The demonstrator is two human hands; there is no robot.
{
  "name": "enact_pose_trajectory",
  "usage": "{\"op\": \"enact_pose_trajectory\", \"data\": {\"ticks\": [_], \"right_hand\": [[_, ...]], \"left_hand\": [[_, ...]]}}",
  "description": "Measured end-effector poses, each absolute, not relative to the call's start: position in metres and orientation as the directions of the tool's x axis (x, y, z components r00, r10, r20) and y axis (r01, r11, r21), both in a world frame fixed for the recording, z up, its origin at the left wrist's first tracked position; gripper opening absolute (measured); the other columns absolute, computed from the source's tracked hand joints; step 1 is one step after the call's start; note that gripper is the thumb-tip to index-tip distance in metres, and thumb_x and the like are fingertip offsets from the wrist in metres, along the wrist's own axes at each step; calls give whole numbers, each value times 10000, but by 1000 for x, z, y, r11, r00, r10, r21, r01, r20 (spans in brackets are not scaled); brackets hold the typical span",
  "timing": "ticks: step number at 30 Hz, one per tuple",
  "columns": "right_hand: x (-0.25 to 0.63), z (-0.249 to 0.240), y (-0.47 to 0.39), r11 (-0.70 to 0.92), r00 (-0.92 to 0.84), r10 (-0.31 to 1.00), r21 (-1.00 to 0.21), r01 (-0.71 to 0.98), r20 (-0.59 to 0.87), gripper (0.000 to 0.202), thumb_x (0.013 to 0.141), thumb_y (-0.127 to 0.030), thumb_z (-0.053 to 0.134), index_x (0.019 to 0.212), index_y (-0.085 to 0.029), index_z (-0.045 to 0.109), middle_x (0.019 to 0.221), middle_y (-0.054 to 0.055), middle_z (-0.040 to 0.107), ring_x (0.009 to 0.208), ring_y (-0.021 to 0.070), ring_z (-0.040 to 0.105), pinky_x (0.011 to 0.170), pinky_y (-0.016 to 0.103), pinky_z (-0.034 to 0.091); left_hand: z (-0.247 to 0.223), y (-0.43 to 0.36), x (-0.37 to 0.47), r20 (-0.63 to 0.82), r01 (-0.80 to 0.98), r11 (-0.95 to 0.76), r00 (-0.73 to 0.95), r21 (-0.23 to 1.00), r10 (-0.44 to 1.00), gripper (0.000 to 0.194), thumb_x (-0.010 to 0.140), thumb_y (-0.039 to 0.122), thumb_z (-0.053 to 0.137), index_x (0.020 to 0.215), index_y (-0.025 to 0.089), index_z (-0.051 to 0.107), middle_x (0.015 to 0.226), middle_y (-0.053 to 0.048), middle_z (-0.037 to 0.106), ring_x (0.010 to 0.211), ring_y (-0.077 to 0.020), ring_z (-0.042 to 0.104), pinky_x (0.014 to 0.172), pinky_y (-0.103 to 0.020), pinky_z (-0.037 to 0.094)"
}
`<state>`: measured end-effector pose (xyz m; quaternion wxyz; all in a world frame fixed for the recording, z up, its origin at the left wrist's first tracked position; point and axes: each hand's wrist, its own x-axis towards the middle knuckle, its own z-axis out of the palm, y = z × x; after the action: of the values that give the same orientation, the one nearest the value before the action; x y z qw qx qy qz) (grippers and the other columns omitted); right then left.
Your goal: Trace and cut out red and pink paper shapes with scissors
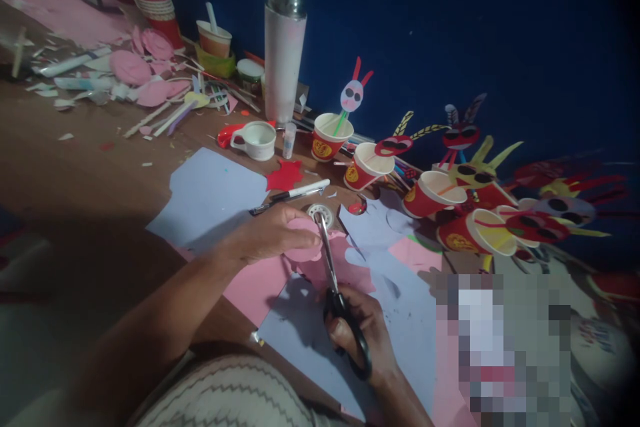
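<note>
My left hand (275, 235) pinches a pink paper piece (303, 245) with a rounded edge, thumb on top. In my right hand (361, 328) is a pair of black-handled scissors (330, 267), its blades pointing up and away beside the pink piece. Whether the blades touch the paper I cannot tell. Below the hands lie a darker pink sheet (347, 265) and a pale blue sheet (305, 327). Just past the blade tips sits a white ring-shaped roll (320, 215). A white marker (307, 189) and a black pen (273, 204) lie beyond my left hand.
Several red paper cups (330, 147) with paper faces on sticks line the right side by a blue wall. A tall flask (285, 47) and a white mug (259, 141) stand at the back. Paper scraps and pink shapes (131, 68) clutter the left. Someone sits at lower right.
</note>
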<state>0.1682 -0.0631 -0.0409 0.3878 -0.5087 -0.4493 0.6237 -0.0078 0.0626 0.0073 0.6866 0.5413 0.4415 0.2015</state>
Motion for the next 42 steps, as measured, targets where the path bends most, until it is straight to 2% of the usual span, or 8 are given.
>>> {"op": "enact_pose_trajectory", "data": {"ticks": [4, 9, 16, 24, 28, 34, 38, 42], "right_hand": [[167, -38, -62, -309, -171, 939, -951, -30, -300, 313, 635, -429, 728, 765, -161, 632, 507, -72, 365, 422, 63, 301, 386, 186, 247], [167, -36, -63, -325, -142, 937, -945, -30, -318, 304, 618, -403, 740, 766, -158, 637, 499, -76, 365, 427, 62, 291, 386, 181, 240], [169, -39, -63, -322, -161, 937, -946, -47, -311, 333, 618, -415, 750, 804, -160, 642, 492, -78, 370, 397, 62, 301, 376, 187, 236], [174, -43, -65, -288, -222, 937, -957, -48, -271, 413, 670, -528, 698, 848, -160, 636, 555, -44, 428, 454, 80, 334, 412, 198, 257], [173, -41, -65, -281, -217, 939, -959, -33, -268, 400, 677, -520, 695, 841, -161, 628, 542, -55, 400, 449, 76, 319, 415, 199, 251], [171, -37, -63, -279, -208, 940, -960, -4, -272, 379, 663, -505, 701, 794, -157, 625, 519, -64, 379, 435, 70, 299, 400, 194, 251], [170, -36, -62, -293, -184, 940, -956, 4, -289, 377, 644, -501, 707, 769, -155, 624, 502, -65, 386, 415, 69, 312, 382, 191, 257], [171, -37, -62, -301, -183, 936, -953, 31, -302, 368, 640, -492, 709, 766, -154, 635, 503, -70, 360, 414, 66, 301, 381, 194, 248]], "left_hand": [[9, 63, -8, -372, 177, 332, 569, 926, 733, 59, 707, 205, 641, 690, 169, 684, 658, 26, 671, 588, -89, 566, 539, -173, 402], [8, 63, -9, -384, 176, 350, 577, 920, 721, 93, 729, 239, 644, 692, 165, 686, 616, 28, 651, 536, -81, 539, 478, -169, 371], [4, 65, -10, -360, 154, 337, 594, 929, 719, 119, 729, 255, 638, 700, 154, 694, 640, -1, 672, 565, -103, 575, 520, -188, 418], [10, 63, -10, -370, 177, 333, 595, 926, 714, 101, 713, 235, 645, 751, 159, 698, 746, -12, 706, 696, -142, 629, 670, -225, 464], [11, 63, -10, -354, 216, 280, 592, 935, 724, 140, 713, 245, 645, 815, 167, 700, 818, -9, 711, 796, -162, 626, 746, -242, 453], [9, 64, -10, -372, 264, 267, 547, 927, 750, 167, 694, 273, 662, 823, 173, 697, 854, -13, 706, 865, -192, 615, 775, -266, 453], [9, 63, -10, -377, 271, 271, 511, 924, 773, 157, 661, 282, 669, 767, 168, 692, 809, -13, 690, 814, -192, 610, 731, -271, 462], [11, 63, -9, -380, 241, 296, 508, 924, 773, 70, 640, 245, 662, 668, 182, 669, 693, 24, 648, 670, -136, 574, 622, -221, 437]]}}
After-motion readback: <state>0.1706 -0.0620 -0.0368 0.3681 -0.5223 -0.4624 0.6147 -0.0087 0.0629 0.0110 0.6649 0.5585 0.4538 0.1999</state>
